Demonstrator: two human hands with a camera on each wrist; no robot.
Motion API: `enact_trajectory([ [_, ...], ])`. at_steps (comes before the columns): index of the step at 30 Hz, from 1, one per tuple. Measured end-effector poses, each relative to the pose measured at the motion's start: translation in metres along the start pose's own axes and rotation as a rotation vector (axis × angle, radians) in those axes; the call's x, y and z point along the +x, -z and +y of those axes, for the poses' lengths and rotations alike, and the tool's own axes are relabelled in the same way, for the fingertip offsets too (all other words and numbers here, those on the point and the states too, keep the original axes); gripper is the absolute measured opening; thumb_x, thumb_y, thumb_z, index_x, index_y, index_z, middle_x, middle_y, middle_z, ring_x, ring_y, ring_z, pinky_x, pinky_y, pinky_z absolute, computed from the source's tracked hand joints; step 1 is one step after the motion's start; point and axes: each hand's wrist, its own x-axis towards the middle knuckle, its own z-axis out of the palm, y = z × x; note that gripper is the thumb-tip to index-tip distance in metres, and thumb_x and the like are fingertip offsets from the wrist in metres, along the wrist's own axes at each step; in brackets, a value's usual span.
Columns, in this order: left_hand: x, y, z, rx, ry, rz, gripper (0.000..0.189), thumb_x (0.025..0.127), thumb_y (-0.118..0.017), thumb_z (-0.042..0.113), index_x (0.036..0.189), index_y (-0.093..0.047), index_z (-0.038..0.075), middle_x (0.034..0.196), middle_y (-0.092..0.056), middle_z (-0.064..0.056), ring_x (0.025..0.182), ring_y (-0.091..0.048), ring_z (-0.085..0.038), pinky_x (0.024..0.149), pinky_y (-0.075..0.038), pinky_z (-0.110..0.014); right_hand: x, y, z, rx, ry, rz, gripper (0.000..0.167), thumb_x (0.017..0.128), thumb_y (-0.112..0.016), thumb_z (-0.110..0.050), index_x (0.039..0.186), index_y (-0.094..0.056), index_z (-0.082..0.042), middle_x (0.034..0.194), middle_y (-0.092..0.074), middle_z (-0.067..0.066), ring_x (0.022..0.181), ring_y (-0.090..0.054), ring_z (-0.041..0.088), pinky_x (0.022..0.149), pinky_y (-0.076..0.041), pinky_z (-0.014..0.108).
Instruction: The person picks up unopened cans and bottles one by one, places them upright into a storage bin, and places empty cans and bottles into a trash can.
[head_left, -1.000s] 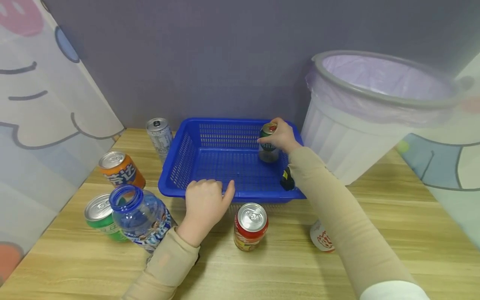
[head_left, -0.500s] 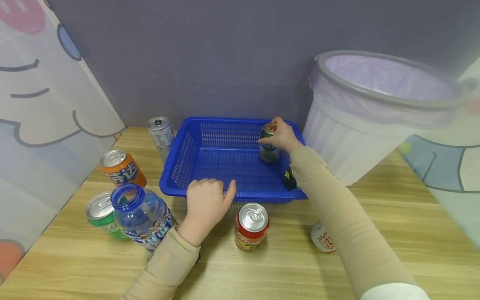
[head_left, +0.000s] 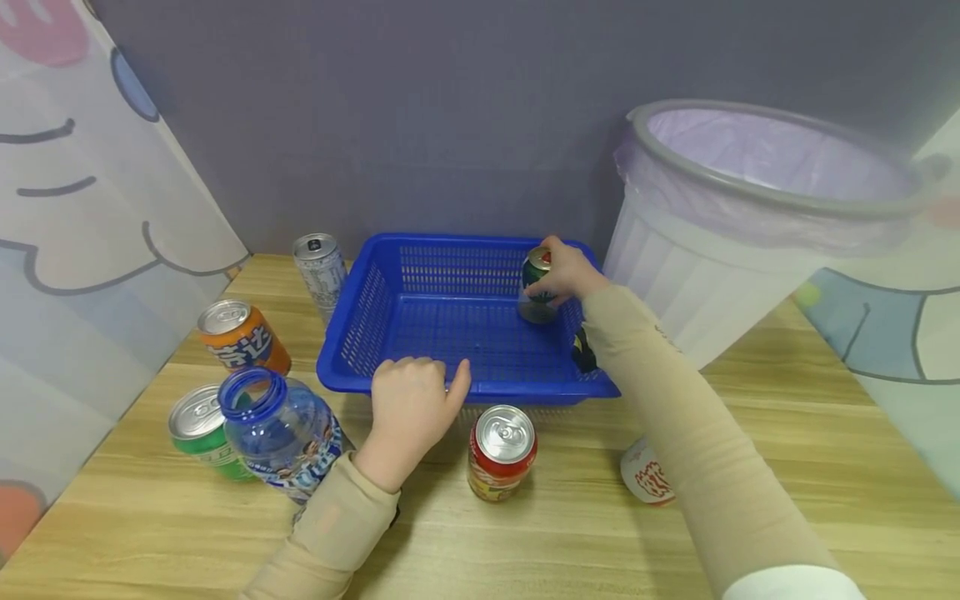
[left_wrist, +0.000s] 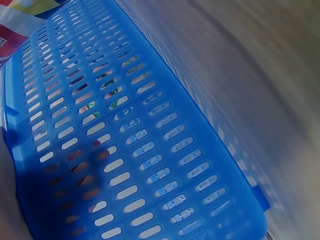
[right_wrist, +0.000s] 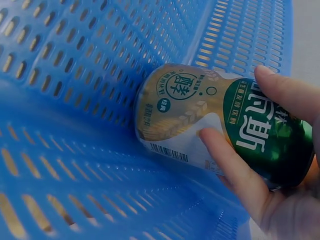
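My right hand [head_left: 566, 273] grips a green and gold drink can [right_wrist: 215, 120] inside the blue plastic basket [head_left: 480, 390], at its back right corner. The right wrist view shows fingers and thumb on either side of the can's green upper part. Its base is down by the slotted basket floor. At the basket's front rim, my left hand [head_left: 411, 402] has its fingers curled over the edge and its thumb sticking out to the right. Just in front of the basket stands a red drink can [head_left: 501, 454], right of the left hand.
Left of the basket stand a silver can [head_left: 322, 275], an orange can [head_left: 247, 340], a green can [head_left: 206, 433] and a blue-necked plastic bottle [head_left: 288, 437]. A white can with red print [head_left: 647, 473] is partly behind the right sleeve. A lined white bin [head_left: 690, 250] stands at right.
My right hand's fingers and thumb have shifted slightly right and down on the can, and the forearm moved a little right. My left hand keeps its place on the rim.
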Motion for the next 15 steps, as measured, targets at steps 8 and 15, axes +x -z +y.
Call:
enact_trajectory([
  [8,-0.0008,-0.0011,-0.0002,0.003,-0.003,0.027,0.050,0.088,-0.052,0.036,0.044,-0.051,0.012,0.042,-0.050,-0.004,0.039,-0.046,-0.023,0.043,-0.031,-0.033,0.0031,-0.0025,-0.0006,0.006,-0.012,0.006,0.078,0.077,-0.076,-0.011,0.138,-0.028,-0.005,0.129,-0.044,0.023,0.108,-0.057,0.040,0.068,-0.057,0.038],
  [15,-0.0001,-0.0006,0.0001,0.000,-0.005,0.030,0.051,0.088,-0.052,0.036,0.043,-0.049,0.012,0.041,-0.049,-0.003,0.039,-0.045,-0.023,0.043,-0.029,-0.033,0.0013,-0.0032,-0.0012,-0.019,-0.010,0.032,0.076,0.076,-0.078,-0.014,0.136,-0.031,-0.006,0.128,-0.046,0.021,0.103,-0.060,0.039,0.067,-0.057,0.039],
])
